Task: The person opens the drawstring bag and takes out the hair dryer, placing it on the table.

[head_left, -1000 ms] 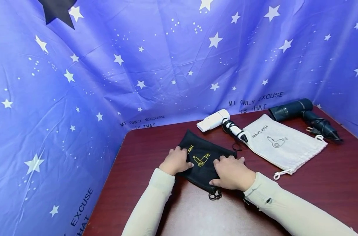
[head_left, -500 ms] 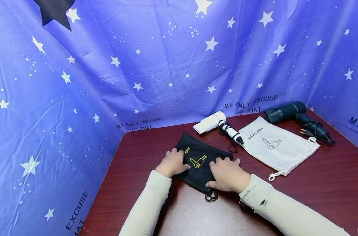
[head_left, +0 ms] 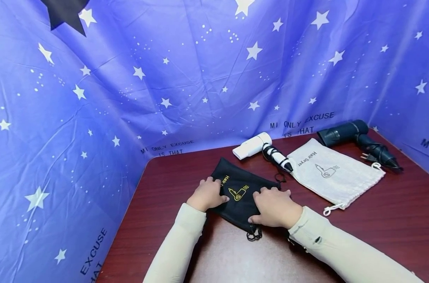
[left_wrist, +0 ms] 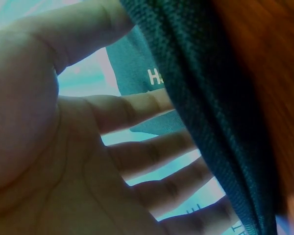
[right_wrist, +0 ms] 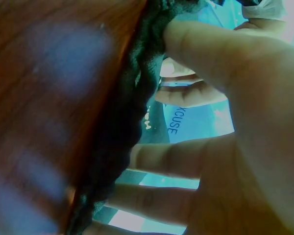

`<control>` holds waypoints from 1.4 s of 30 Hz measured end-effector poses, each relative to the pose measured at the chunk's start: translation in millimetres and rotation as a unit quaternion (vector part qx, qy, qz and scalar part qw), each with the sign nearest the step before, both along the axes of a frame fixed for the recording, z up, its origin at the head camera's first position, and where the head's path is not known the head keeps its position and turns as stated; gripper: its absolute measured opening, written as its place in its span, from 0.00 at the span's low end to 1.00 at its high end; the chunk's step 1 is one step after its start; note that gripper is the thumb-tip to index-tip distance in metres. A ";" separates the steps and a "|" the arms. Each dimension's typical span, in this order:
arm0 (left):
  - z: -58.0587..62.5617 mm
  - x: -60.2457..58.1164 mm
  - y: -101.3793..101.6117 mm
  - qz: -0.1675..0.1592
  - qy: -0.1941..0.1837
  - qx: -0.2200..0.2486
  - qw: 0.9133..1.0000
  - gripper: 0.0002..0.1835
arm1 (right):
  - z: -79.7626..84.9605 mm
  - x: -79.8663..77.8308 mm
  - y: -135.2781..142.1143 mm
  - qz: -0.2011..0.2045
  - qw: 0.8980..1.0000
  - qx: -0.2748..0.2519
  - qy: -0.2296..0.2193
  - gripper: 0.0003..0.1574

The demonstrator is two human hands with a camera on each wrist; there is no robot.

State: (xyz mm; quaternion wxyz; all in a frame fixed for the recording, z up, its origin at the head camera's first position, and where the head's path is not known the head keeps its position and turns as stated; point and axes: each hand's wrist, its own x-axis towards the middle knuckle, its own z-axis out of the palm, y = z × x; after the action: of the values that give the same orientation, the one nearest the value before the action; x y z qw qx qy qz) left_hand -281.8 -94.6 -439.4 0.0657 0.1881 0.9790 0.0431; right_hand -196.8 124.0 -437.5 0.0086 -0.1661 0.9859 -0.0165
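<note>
A black drawstring bag (head_left: 240, 195) with a yellow hair dryer print lies flat on the table. On its left edge rests my left hand (head_left: 208, 195), fingers spread over the cloth; the left wrist view shows the fingers (left_wrist: 142, 152) extended to the edge of the black fabric. My right hand (head_left: 275, 207) lies at the bag's right, gathered end, its fingertips and thumb touching the cloth. In the right wrist view the fingers (right_wrist: 161, 159) reach straight to the gathered edge. Black cord loops (head_left: 254, 234) stick out below the right thumb.
Behind the black bag lies a white hair dryer (head_left: 251, 145), cord wound round its handle. To the right are a white drawstring bag (head_left: 336, 173) and a black hair dryer (head_left: 341, 133). A blue star-patterned curtain (head_left: 200, 78) borders the dark red table (head_left: 154, 243).
The head view has shifted slightly. Both hands stay on the black bag, and the bag and hair dryers keep their places on the table.
</note>
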 end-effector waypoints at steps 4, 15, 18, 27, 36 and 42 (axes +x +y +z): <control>-0.1 0.3 3.2 0.004 -0.005 0.002 1.000 0.40 | 1.6 -0.1 3.1 -0.007 1.000 -0.007 -0.011 0.54; -1.5 -0.4 3.8 0.015 -0.005 0.001 1.000 0.40 | 0.0 -3.4 4.8 -0.010 1.000 -0.018 -0.011 0.54; -2.1 -2.0 5.0 0.014 -0.004 0.001 1.000 0.40 | -0.9 -4.9 6.5 -0.015 1.000 -0.015 -0.010 0.54; -2.6 -1.9 11.2 0.013 -0.008 -0.002 1.000 0.41 | -3.1 -3.6 12.7 -0.020 1.000 -0.016 -0.017 0.54; -5.6 -3.4 16.3 0.005 -0.003 -0.004 1.000 0.40 | -4.4 -0.5 16.8 -0.016 1.000 -0.010 -0.010 0.53; -5.8 -0.6 17.5 -0.004 0.002 -0.003 1.000 0.39 | -4.9 1.5 17.9 -0.008 1.000 -0.002 0.027 0.53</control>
State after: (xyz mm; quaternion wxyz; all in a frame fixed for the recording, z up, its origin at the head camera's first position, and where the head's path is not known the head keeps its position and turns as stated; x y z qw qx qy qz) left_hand -282.4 -77.1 -445.2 0.0646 0.1917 0.9785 0.0396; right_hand -195.3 141.9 -442.5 -0.0183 -0.1582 0.9871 -0.0143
